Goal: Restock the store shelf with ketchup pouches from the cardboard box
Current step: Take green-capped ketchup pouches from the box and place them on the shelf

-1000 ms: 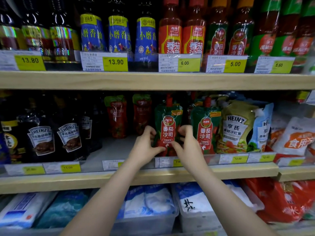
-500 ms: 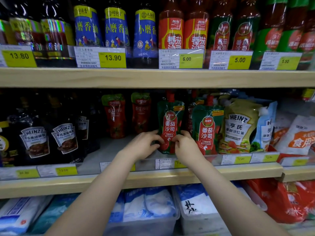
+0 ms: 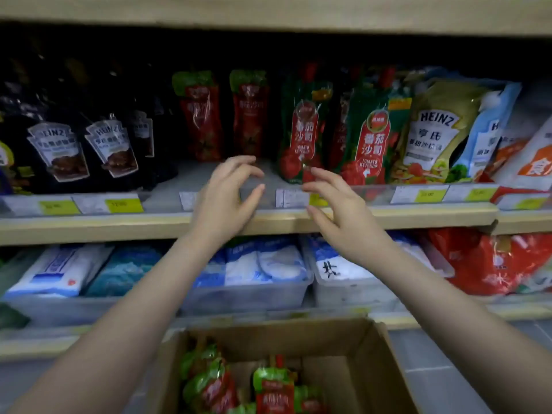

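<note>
A green and red ketchup pouch [image 3: 301, 135] stands upright on the middle shelf [image 3: 89, 227], next to a matching pouch [image 3: 373, 138] on its right. Two red ketchup pouches [image 3: 203, 115] stand further back on the left. My left hand [image 3: 224, 198] and my right hand [image 3: 343, 216] hover in front of the shelf edge, fingers spread and loosely curved, holding nothing. Below, an open cardboard box [image 3: 385, 369] holds several more ketchup pouches [image 3: 271, 389].
Dark Heinz sauce pouches [image 3: 59, 150] fill the shelf's left side, and Heinz salad dressing pouches [image 3: 433, 132] stand on the right. Clear bins [image 3: 248, 297] of white and blue bags sit on the lower shelf. Price tags [image 3: 122, 204] line the shelf edge.
Both hands have let go of the green and red pouch and pulled back toward me. The view has tilted down, bringing the cardboard box into sight.
</note>
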A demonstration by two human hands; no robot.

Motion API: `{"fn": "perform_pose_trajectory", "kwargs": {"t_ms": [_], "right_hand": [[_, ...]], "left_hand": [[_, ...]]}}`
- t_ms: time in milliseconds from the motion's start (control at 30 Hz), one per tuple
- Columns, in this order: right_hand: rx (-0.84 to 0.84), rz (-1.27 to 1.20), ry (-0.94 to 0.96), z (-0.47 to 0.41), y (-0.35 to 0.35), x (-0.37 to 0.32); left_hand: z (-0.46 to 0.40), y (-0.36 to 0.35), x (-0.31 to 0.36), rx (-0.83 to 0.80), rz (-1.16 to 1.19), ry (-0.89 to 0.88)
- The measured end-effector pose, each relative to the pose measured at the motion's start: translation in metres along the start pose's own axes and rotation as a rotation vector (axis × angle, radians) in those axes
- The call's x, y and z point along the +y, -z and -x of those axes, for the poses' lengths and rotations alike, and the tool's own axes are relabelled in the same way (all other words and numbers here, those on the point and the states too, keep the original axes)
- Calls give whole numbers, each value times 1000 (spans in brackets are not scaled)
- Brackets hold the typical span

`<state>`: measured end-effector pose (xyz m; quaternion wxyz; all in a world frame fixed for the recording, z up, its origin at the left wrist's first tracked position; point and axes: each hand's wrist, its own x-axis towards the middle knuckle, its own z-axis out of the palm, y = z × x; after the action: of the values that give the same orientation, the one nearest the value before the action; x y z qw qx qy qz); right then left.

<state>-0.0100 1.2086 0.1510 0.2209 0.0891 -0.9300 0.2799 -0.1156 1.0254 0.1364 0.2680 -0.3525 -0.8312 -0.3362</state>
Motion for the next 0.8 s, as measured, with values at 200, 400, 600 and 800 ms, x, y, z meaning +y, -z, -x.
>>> {"fn": "perform_pose_trajectory", "kwargs": {"t_ms": [200,400,600,800], "right_hand": [[-250,-41,-44,108,-50,24],[-537,-75,-275,183,-128,76],[-776,-83,-513,215,-175,113],[-939,-70,-460,216,-209,127]], "left_hand": [[144,-31,9,-263,71,-170],[242,-99,-11,-868,13,4],[282,-144,-34,-1252,-154,102],[294,-150,-31,-1302,-264,104]]}}
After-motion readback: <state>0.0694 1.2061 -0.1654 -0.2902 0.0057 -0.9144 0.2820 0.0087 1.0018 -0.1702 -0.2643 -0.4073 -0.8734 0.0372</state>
